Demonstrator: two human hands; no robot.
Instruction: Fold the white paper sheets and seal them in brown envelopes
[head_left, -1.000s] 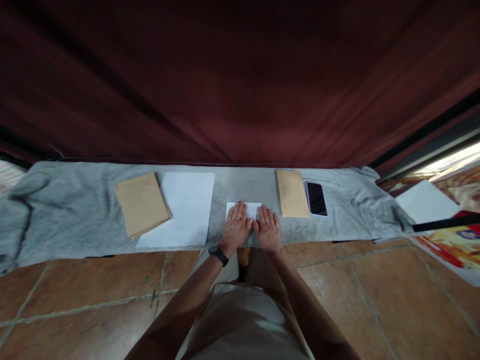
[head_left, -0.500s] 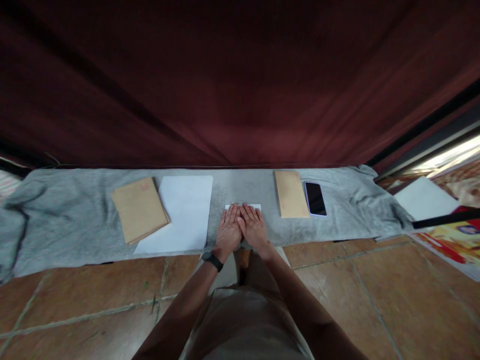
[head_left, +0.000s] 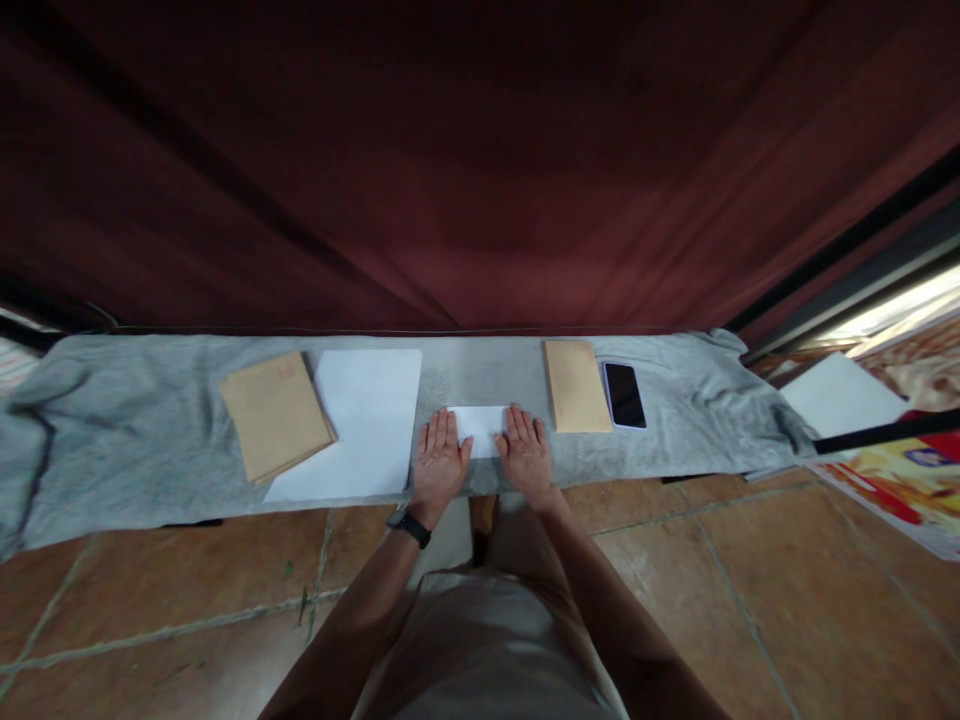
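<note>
A small folded white paper (head_left: pixel 480 428) lies on a grey cloth (head_left: pixel 135 440) spread over the floor. My left hand (head_left: pixel 437 464) lies flat on the paper's left end, fingers stretched out. My right hand (head_left: pixel 525 458) lies flat on its right end, also open. A black watch (head_left: pixel 409 526) is on my left wrist. The paper's middle shows between the two hands.
A white sheet (head_left: pixel 358 422) and a stack of brown envelopes (head_left: pixel 275 415) lie to the left. A single brown envelope (head_left: pixel 575 386) and a black phone (head_left: pixel 624 394) lie to the right. A dark red curtain (head_left: pixel 465 170) hangs behind. More paper (head_left: pixel 840 393) sits far right on the tiled floor (head_left: pixel 750 590).
Half a second ago my hands were pressed together over the middle of the paper. Now they have slid apart to its two ends.
</note>
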